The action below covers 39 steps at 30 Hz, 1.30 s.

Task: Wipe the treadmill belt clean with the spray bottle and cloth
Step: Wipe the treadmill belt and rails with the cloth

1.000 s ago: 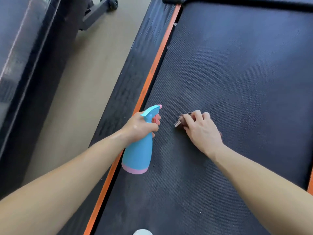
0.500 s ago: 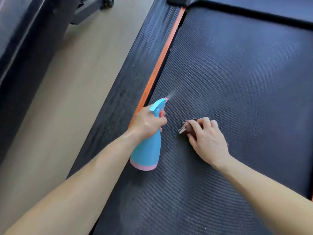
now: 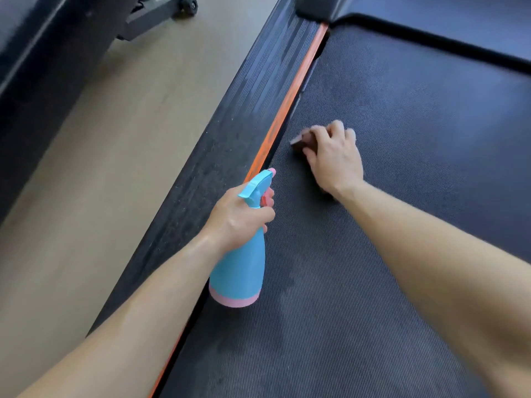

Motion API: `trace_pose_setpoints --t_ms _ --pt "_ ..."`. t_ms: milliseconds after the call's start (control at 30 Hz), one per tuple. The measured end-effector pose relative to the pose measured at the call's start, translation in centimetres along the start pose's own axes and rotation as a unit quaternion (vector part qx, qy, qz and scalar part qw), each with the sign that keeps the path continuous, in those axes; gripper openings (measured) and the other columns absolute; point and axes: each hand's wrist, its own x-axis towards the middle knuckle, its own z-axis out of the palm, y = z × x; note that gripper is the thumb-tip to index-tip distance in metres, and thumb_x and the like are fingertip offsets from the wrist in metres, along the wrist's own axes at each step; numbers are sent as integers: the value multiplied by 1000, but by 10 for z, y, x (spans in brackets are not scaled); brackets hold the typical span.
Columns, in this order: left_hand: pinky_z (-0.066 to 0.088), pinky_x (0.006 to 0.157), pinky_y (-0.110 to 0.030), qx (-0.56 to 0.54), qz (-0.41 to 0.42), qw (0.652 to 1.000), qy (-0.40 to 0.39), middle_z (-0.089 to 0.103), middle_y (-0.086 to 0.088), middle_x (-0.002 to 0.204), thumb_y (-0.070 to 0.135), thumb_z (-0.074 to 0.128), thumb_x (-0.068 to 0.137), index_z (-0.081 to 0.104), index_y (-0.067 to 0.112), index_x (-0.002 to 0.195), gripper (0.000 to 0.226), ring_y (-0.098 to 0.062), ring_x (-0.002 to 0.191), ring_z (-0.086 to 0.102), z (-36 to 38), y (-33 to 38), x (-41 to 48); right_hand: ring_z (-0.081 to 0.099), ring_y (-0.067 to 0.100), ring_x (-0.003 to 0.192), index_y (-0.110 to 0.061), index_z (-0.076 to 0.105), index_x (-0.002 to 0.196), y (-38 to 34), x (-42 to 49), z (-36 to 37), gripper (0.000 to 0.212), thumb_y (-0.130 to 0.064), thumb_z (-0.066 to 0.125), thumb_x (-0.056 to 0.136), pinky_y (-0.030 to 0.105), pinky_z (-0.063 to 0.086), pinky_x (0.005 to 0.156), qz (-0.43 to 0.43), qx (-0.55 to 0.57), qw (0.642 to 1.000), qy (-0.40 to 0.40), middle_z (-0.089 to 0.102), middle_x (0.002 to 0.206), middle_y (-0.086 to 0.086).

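Fingers of the left hand (image 3: 238, 216) curl round the neck of the blue spray bottle (image 3: 240, 271), one finger lying across its pink trigger. The bottle is held nearly upright, nozzle aimed toward twelve o'clock, pink base over the belt's left edge; whether it touches the belt cannot be told. At about one o'clock from the nozzle the right hand (image 3: 333, 156) presses a small brownish cloth (image 3: 301, 139) down, fingers bent over it and gripping it, so only a blurred corner shows at the hand's ten o'clock side. Cloth and hand lie on the dark ribbed treadmill belt (image 3: 402, 139), near its left edge. An orange strip (image 3: 287, 104) follows that edge from seven o'clock up to twelve, with the black grooved side rail (image 3: 230, 124) just beside it at nine o'clock. Further out that way is tan floor (image 3: 115, 139), and at eleven o'clock a black frame foot with a small wheel (image 3: 189, 2). At one o'clock the belt ends under a dark cover (image 3: 431, 7). Both forearms cross the lower belt and hide part of it.
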Motion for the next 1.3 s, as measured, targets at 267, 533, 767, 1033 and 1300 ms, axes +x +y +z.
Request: trace_pose_setpoints --t_ms 267,533,767,1033,1300 --pt "59 86 -34 -28 24 999 -14 75 6 110 12 66 82 65 62 124 66 -13 70 70 -17 -7 12 48 31 82 -16 65 109 -16 -77 10 33 -43 53 96 44 45 77 -207 -40 977 0 56 102 9" --pt "58 70 -23 -50 34 998 -9 74 6 109 6 68 86 68 58 113 59 -13 68 66 -19 -10 13 51 35 95 -20 65 110 -15 -1 18 35 -49 53 96 43 50 72 -77 -62 994 34 55 111 11" --pt "63 85 -40 -24 24 999 -21 74 8 108 16 68 77 71 58 109 54 -18 72 70 -9 -14 12 49 33 89 -17 64 111 -7 -51 3 33 -45 57 94 46 49 79 -103 -30 994 22 54 108 10" --pt "61 92 -51 31 18 998 -42 74 8 108 25 64 69 72 25 116 48 -25 76 73 8 -6 10 51 36 94 -20 63 114 45 -59 -13 36 -49 55 95 46 53 74 -18 -60 997 34 53 110 11" --pt "56 74 -26 4 32 998 -49 74 6 107 15 69 79 72 42 122 50 -12 68 66 9 -5 11 47 31 82 -17 63 114 59 -140 -21 34 -45 52 98 47 49 76 -98 -35 995 -2 52 103 8"
